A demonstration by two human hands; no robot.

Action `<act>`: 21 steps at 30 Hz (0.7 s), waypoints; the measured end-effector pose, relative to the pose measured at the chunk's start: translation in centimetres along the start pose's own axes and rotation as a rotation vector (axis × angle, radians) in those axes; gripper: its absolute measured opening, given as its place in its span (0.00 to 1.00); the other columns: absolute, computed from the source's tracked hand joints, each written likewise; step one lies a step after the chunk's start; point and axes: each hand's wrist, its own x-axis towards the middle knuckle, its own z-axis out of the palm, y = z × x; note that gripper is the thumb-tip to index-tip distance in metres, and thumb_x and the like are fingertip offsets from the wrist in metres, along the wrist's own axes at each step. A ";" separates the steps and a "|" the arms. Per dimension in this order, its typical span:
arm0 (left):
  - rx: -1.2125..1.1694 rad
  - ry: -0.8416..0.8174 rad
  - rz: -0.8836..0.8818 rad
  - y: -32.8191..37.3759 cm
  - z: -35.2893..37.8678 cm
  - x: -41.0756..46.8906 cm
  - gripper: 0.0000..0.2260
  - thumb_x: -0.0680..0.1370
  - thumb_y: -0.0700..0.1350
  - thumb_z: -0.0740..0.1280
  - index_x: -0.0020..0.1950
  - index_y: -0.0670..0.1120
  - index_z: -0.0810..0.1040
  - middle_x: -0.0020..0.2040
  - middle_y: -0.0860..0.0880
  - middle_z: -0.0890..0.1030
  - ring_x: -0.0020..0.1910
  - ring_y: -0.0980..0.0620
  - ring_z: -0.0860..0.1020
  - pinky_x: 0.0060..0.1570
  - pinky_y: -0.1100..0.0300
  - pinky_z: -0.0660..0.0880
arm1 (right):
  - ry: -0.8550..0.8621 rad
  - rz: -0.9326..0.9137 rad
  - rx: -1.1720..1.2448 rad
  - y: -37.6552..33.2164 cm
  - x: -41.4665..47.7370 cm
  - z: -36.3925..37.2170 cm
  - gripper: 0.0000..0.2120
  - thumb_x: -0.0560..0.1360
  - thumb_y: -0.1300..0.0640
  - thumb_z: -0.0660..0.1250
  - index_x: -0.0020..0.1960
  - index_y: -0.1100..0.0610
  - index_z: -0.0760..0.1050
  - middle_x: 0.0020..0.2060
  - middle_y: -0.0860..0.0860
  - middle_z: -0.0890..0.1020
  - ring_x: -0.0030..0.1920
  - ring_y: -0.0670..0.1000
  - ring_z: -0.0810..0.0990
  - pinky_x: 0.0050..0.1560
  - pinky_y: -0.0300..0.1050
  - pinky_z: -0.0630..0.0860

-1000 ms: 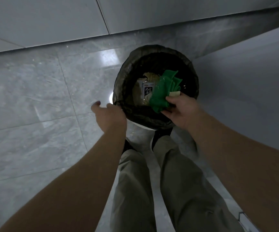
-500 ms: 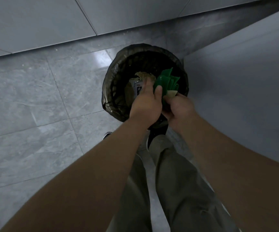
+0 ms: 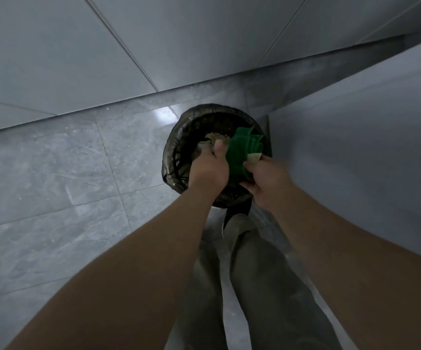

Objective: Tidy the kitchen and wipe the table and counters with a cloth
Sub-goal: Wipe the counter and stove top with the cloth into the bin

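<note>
Dim, bluish indoor light; a pale glare patch shines on the glossy floor tiles (image 3: pixel 162 114) behind the bin (image 3: pixel 179 137). Wide-angle bending curves the frame edges; detail soft, grainy.

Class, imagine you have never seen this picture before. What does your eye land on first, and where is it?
The bright green cloth stands out first, gripped by the right hand at the centre of the view, with the left hand close against its left side. Just behind it is the round bin, lined with a dark bag and holding rubbish, which stands on the glossy grey tiled floor near the wall.
</note>
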 end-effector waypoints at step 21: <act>-0.357 0.208 0.201 14.8 -26.6 -35.0 0.24 0.79 0.55 0.66 0.73 0.46 0.70 0.64 0.47 0.79 0.57 0.47 0.81 0.55 0.56 0.78 | -0.285 -0.635 -0.573 -14.4 -40.4 2.8 0.09 0.73 0.66 0.67 0.46 0.55 0.81 0.38 0.54 0.85 0.40 0.57 0.85 0.46 0.61 0.82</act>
